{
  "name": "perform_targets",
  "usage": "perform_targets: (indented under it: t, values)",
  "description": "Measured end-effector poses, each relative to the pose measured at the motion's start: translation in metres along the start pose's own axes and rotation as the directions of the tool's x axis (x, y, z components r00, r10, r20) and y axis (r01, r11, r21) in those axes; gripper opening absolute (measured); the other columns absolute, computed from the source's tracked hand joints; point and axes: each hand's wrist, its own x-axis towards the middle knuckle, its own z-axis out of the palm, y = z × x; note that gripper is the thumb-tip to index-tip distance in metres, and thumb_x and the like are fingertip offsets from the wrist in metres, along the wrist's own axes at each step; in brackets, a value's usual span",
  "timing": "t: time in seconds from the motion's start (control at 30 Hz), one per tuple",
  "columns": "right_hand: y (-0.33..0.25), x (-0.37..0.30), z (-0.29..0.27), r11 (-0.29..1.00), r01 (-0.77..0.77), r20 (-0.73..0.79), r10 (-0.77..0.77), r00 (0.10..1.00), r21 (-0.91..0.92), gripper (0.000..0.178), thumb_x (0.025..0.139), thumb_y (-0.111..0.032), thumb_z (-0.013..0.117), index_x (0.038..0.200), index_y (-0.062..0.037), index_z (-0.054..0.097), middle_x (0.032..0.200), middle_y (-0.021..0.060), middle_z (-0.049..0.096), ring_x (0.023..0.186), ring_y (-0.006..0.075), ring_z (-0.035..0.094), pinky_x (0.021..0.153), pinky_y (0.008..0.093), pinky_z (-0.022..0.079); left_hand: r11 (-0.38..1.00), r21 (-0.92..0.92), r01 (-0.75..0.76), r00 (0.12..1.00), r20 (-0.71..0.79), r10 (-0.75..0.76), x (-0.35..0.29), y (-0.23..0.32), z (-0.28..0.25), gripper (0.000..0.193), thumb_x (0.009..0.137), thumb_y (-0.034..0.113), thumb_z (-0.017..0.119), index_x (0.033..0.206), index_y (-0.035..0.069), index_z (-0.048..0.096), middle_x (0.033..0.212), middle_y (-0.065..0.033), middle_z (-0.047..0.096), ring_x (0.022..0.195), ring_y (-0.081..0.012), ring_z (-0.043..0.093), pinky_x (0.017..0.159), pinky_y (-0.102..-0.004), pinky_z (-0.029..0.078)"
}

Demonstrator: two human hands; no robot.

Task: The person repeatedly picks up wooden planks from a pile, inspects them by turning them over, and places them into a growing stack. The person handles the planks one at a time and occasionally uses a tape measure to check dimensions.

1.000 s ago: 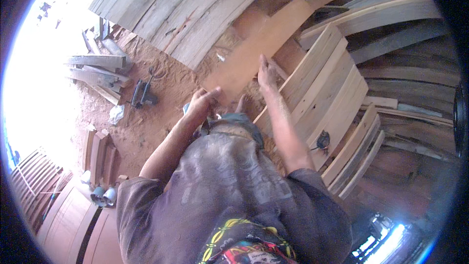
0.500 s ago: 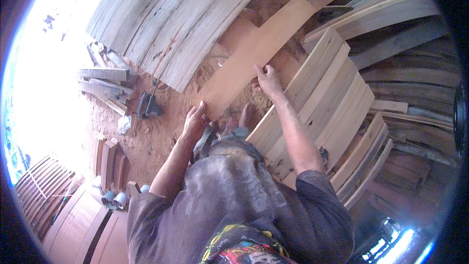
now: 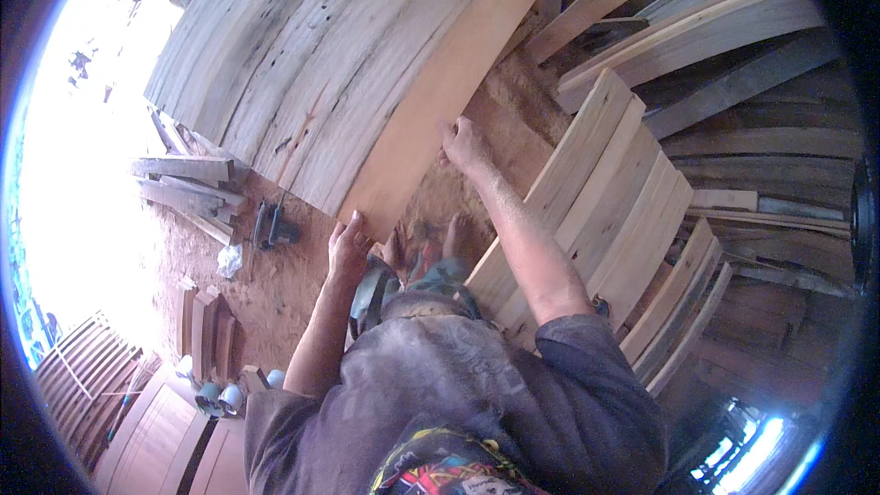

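Note:
A long smooth orange-brown wooden board lies along the right edge of a row of weathered grey planks, side against side or slightly over the last plank; I cannot tell which. My left hand grips the board's near end, thumb on top and fingers underneath. My right hand is closed on the board's right edge, about halfway along, with its fingertips partly hidden. My bare feet show on the ground just below the board.
Pale planks lie side by side at my right. Stacked boards fill the far right. A dark power tool rests on the sandy ground at left, near wood offcuts. Short wooden blocks and panels are at lower left.
The board has moved left, from the gap between the two plank rows to the grey planks' edge. Both my hands have moved with it, still holding on.

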Motion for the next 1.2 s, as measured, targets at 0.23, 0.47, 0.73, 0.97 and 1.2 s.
perform_targets:
  t: [0.23, 0.47, 0.73, 0.97, 1.2]
  values:
    - [0.041, 0.019, 0.015, 0.98, 0.179, -0.078, -0.186, 0.979, -0.09, 0.043, 0.098, -0.039, 0.061, 0.1, 0.0039, 0.063, 0.07, 0.0125, 0.071, 0.061, 0.0212, 0.072, 0.063, 0.0367, 0.057, 0.987, 0.089, -0.135, 0.991, 0.011, 0.135, 0.007, 0.005, -0.008, 0.029, 0.1, 0.02, 0.065, 0.121, 0.003, 0.054, 0.105, -0.0087, 0.065, 0.095, -0.0197, 0.065, 0.081, -0.0334, 0.054]
    - [0.03, 0.005, 0.021, 0.974, 0.147, -0.125, -0.17, 0.977, -0.17, 0.039, 0.099, -0.037, 0.061, 0.099, 0.0021, 0.063, 0.074, 0.0143, 0.071, 0.063, 0.0217, 0.072, 0.061, 0.0376, 0.057, 0.994, -0.031, -0.101, 0.992, 0.075, 0.103, 0.002, 0.008, -0.018, 0.034, 0.104, 0.031, 0.059, 0.121, 0.002, 0.057, 0.115, -0.0103, 0.066, 0.103, -0.0202, 0.066, 0.09, -0.0374, 0.052]
    - [0.055, 0.018, 0.03, 0.98, 0.197, -0.119, -0.192, 0.974, 0.032, 0.042, 0.099, -0.038, 0.062, 0.102, 0.0037, 0.062, 0.078, 0.0119, 0.069, 0.06, 0.0238, 0.071, 0.055, 0.0345, 0.058, 0.992, 0.049, -0.113, 0.993, 0.024, 0.112, 0.015, 0.005, -0.01, 0.038, 0.105, 0.039, 0.057, 0.113, 0.002, 0.061, 0.105, -0.0064, 0.064, 0.094, -0.0179, 0.062, 0.086, -0.0344, 0.051]
    - [0.066, 0.025, 0.033, 0.979, 0.189, -0.217, -0.2, 0.955, -0.073, 0.042, 0.099, -0.04, 0.061, 0.104, 0.0022, 0.063, 0.076, 0.0128, 0.072, 0.061, 0.0235, 0.072, 0.059, 0.0359, 0.058, 0.989, -0.14, -0.049, 0.998, 0.029, 0.054, 0.022, 0.014, -0.004, 0.032, 0.104, 0.032, 0.058, 0.115, 0.002, 0.057, 0.111, -0.0083, 0.065, 0.101, -0.0213, 0.065, 0.091, -0.0372, 0.053]
    - [0.056, 0.025, 0.032, 0.978, 0.176, -0.187, -0.195, 0.963, -0.11, 0.041, 0.098, -0.039, 0.062, 0.101, 0.0017, 0.065, 0.072, 0.0127, 0.071, 0.058, 0.0252, 0.071, 0.06, 0.0364, 0.058, 0.982, -0.185, -0.032, 0.992, 0.114, 0.054, 0.039, 0.011, -0.026, 0.038, 0.104, 0.03, 0.06, 0.122, -0.002, 0.057, 0.122, -0.0119, 0.063, 0.113, -0.0229, 0.061, 0.101, -0.0393, 0.048]
